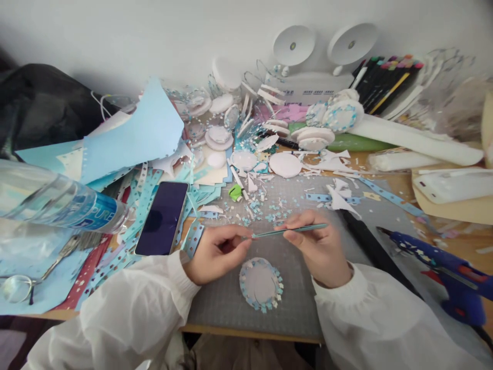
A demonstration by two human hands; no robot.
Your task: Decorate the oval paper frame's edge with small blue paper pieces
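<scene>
My right hand [321,249] grips a pair of thin teal tweezers [288,230] between thumb and fingers, its points aimed left. At those points, the thumb and index finger of my left hand [221,252] are closed in a pinch; whatever lies between them is too small to make out. Just below both hands, a white paper disc [261,282] lies flat on the grey cutting mat [221,313], ringed with small light-blue and white paper flowers. Loose tiny paper flowers [265,208] are scattered beyond my hands.
Left are a phone [162,218], a water bottle [65,198], scissors [57,259] and punched paper sheets [134,133]. A blue glue gun [442,267] lies right, beside a black rod [375,252]. Stacked white discs [219,136], a twin-head lamp [295,45] and markers [385,82] stand behind.
</scene>
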